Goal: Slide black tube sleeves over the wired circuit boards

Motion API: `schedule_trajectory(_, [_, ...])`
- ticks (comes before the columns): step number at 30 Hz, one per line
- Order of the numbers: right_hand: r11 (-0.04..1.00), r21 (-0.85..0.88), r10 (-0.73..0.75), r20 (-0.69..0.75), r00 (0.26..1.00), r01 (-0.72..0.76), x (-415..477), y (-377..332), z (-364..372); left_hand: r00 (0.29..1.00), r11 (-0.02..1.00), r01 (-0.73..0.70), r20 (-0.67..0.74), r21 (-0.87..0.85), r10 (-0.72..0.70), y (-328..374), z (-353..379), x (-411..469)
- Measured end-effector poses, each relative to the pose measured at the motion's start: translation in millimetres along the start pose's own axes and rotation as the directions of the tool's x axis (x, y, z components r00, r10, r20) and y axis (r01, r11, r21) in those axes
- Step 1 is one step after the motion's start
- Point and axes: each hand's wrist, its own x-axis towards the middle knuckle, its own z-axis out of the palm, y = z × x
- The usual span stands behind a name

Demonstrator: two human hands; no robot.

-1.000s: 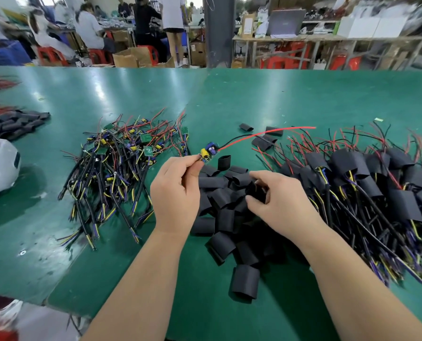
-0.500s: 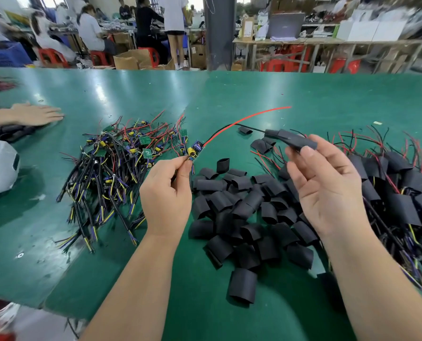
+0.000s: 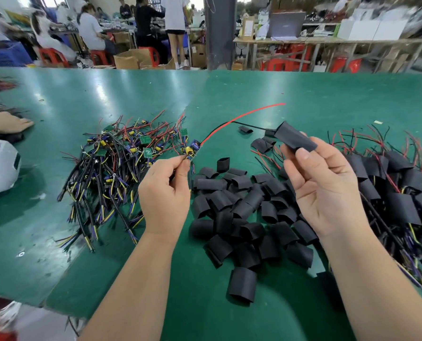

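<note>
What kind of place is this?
Most likely an electronics assembly workshop: a long green table holds piles of wired circuit boards and black sleeves, and other workers sit at benches behind.

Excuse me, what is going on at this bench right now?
A person is sleeving wired circuit boards. The left hand pinches a bare board, its red and black leads trailing rightwards. The right hand pinches a black tube sleeve, which the black lead seems to enter; it is not over the board yet. Loose sleeves lie between the hands, unsleeved boards left, sleeved boards right.
</note>
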Motion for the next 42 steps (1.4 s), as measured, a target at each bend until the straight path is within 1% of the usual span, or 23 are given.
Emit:
schedule_trajectory(3, [0.999, 0.036, -0.003, -0.031, 1.000, 0.005, 2, -1, -2, 0.998, 0.999, -0.045, 0.050, -0.004, 0.045, 1, 0, 0])
schedule_trajectory(8, [0.993, 0.119, -0.016, -0.074, 0.997, 0.024, 7, -6, -8, 0.991, 0.997, -0.074, 0.111, 0.018, 0.072, 4, -1, 0])
schedule_trajectory(14, [0.998, 0.057, -0.024, -0.079, 0.997, 0.029, 6, -6, -8, 0.982, 0.995, -0.091, 0.169, 0.028, 0.085, 6, -2, -1])
schedule_trajectory(17, [0.998, 0.053, -0.038, -0.081, 0.996, 0.042, 8, -9, -9, 0.970, 0.993, -0.114, 0.221, 0.043, 0.101, 7, -2, -2])
schedule_trajectory(21, [0.992, 0.126, 0.005, -0.038, 0.999, 0.000, 10, -12, -10, 0.945, 0.979, -0.173, 0.298, 0.106, 0.135, 11, 0, -3])
schedule_trajectory(24, [0.982, 0.185, 0.038, 0.001, 0.999, -0.038, 8, -10, -9, 0.928, 0.964, -0.230, 0.328, 0.134, 0.176, 12, 0, -4])
schedule_trajectory(27, [0.981, 0.192, 0.029, -0.006, 1.000, -0.027, 10, -11, -11, 0.916, 0.951, -0.271, 0.343, 0.148, 0.208, 12, 0, -4])
schedule_trajectory(29, [0.992, 0.125, -0.008, -0.045, 0.999, 0.014, 12, -13, -13, 0.908, 0.941, -0.294, 0.357, 0.167, 0.220, 13, 0, -4])
schedule_trajectory(31, [0.995, -0.042, -0.090, -0.084, 0.992, 0.087, 13, -15, -15, 0.902, 0.934, -0.308, 0.368, 0.183, 0.225, 13, -1, -4])
schedule_trajectory(33, [0.973, -0.184, -0.161, -0.095, 0.982, 0.142, 13, -14, -17, 0.904, 0.931, -0.307, 0.367, 0.199, 0.220, 14, -2, -4])
schedule_trajectory(36, [0.945, -0.278, -0.201, -0.072, 0.977, 0.174, 15, -13, -23, 0.911, 0.930, -0.290, 0.362, 0.224, 0.197, 15, -2, -4])
schedule_trajectory(37, [0.918, -0.350, -0.216, -0.046, 0.975, 0.187, 16, -15, -26, 0.913, 0.932, -0.282, 0.363, 0.229, 0.187, 15, -2, -4])
schedule_trajectory(38, [0.867, -0.458, -0.228, -0.011, 0.974, 0.198, 17, -16, -30, 0.915, 0.934, -0.272, 0.364, 0.233, 0.176, 15, -3, -4])
schedule_trajectory(40, [0.710, -0.681, -0.192, 0.061, 0.980, 0.181, 18, -17, -37, 0.918, 0.937, -0.255, 0.363, 0.238, 0.157, 16, -3, -4])
schedule_trajectory(41, [0.654, -0.740, -0.148, 0.083, 0.986, 0.160, 18, -17, -39, 0.920, 0.938, -0.247, 0.362, 0.242, 0.149, 16, -3, -4])
schedule_trajectory(42, [0.647, -0.749, -0.102, 0.099, 0.990, 0.142, 17, -16, -40, 0.923, 0.940, -0.239, 0.359, 0.243, 0.142, 16, -3, -4])
